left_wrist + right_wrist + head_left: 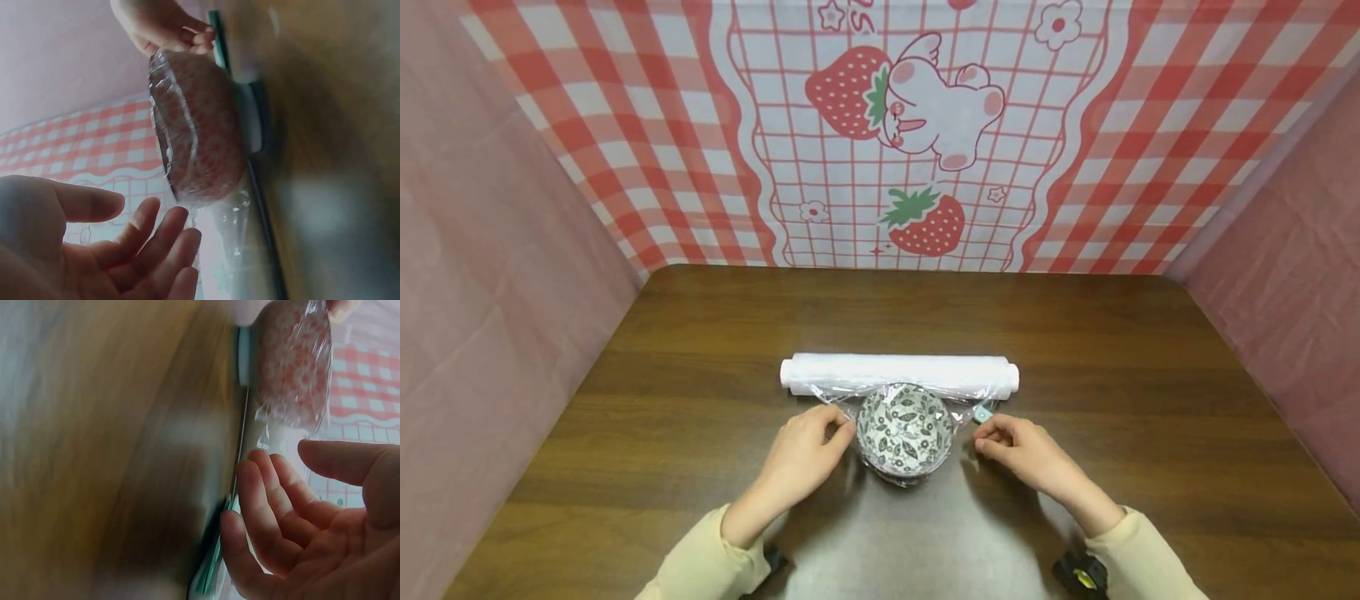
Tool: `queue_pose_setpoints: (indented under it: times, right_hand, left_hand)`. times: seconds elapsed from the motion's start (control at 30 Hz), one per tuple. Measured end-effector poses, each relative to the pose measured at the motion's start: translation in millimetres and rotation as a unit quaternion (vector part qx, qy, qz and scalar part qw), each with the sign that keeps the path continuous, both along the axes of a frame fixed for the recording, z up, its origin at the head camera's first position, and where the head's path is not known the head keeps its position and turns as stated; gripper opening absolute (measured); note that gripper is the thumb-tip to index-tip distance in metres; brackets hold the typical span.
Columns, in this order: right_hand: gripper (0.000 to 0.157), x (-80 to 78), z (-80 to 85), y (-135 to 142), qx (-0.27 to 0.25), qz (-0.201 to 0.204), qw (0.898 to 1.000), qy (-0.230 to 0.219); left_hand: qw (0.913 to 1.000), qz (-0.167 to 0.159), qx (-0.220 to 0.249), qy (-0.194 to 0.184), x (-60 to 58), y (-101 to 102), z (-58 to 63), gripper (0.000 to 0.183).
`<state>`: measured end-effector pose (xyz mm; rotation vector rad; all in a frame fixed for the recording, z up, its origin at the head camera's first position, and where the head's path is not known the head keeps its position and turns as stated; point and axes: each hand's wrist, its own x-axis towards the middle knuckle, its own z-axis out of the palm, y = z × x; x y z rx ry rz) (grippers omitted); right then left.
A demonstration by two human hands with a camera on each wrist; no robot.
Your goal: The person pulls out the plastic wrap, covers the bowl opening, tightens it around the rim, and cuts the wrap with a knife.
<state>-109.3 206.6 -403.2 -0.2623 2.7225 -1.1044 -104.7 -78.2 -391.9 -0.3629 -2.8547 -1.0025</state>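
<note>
A bowl (904,429) with dark leaves and flowers inside stands on the table, its outside reddish and patterned in the wrist views. Clear cling film (187,119) lies over its mouth and clings down its side. Behind it is a white roll of cling film (902,372), with loose film stretching between roll and bowl. At the bowl's left rim is my left hand (805,454), fingers loosely bent and nothing in them. My right hand (1026,454) hovers a little right of the bowl, fingers relaxed, with a small teal object (982,413) just beyond its fingertips.
The brown wooden table (700,333) extends to both sides. A red-and-white checked cloth with strawberries (925,142) hangs behind it, and pink cloth (497,292) hangs at the left and right. Dark devices (1082,575) show under the wrists.
</note>
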Motion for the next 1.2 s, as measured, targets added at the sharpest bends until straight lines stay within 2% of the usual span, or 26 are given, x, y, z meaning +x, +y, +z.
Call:
queue_pose_setpoints:
  times: [0.2, 0.3, 0.4, 0.63, 0.93, 1.2]
  right_hand:
    - [0.006, -6.7, -4.5, 8, 0.068, -0.026, 0.995, 0.064]
    - [0.009, -8.2, -7.3, 11, 0.095, -0.037, 0.989, 0.105]
    - [0.015, -9.3, -8.7, 13, 0.106, -0.047, 0.985, 0.124]
    - [0.025, -10.0, -8.1, 17, 0.124, -0.037, 0.987, 0.099]
    - [0.027, -10.8, -7.9, 17, 0.161, -0.033, 0.981, 0.102]
    - [0.028, -15.7, -5.1, 17, 0.185, -0.035, 0.979, 0.078]
  left_hand:
    - [0.9996, -0.004, 0.026, -0.005, -7.0, 5, 8.3, 0.008]
    - [0.9995, -0.015, 0.028, 0.001, -9.4, 10, 10.3, 0.008]
    - [0.9993, -0.027, 0.027, 0.007, -12.5, 15, 12.5, 0.01]
    - [0.9987, -0.043, 0.027, 0.004, -18.9, 22, 20.2, 0.011]
    - [0.9963, -0.077, 0.035, 0.014, -24.1, 40, 23.0, 0.013]
    - [0.9935, -0.113, -0.005, 0.014, -27.8, 53, 22.3, 0.013]
